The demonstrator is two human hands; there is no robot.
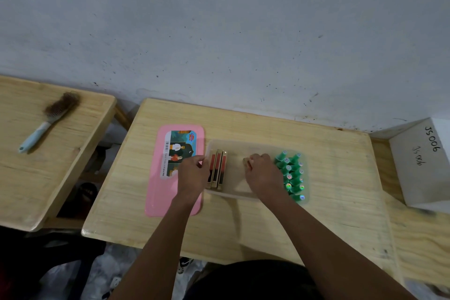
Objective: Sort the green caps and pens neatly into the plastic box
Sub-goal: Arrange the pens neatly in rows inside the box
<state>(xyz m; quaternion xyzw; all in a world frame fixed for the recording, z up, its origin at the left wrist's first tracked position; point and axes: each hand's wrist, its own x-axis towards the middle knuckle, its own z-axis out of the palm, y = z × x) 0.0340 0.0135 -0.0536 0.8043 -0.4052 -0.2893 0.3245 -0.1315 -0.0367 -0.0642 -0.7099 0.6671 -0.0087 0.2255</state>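
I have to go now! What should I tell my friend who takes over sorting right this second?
Left hand rests at the box's left end, touching the orange-and-gold pens lined up there.
Right hand is inside the plastic box, closed on a small item I can't identify.
Green caps already sit in rows at the right end.
Pink lid lies left of the box.
Left: fill the empty middle.

The plastic box [246,147] sits on the table [316,214]. Inside it, pens [218,168] lie at the left end and caps [292,175] at the right. The lid [155,192] lies on the table just left of the box.
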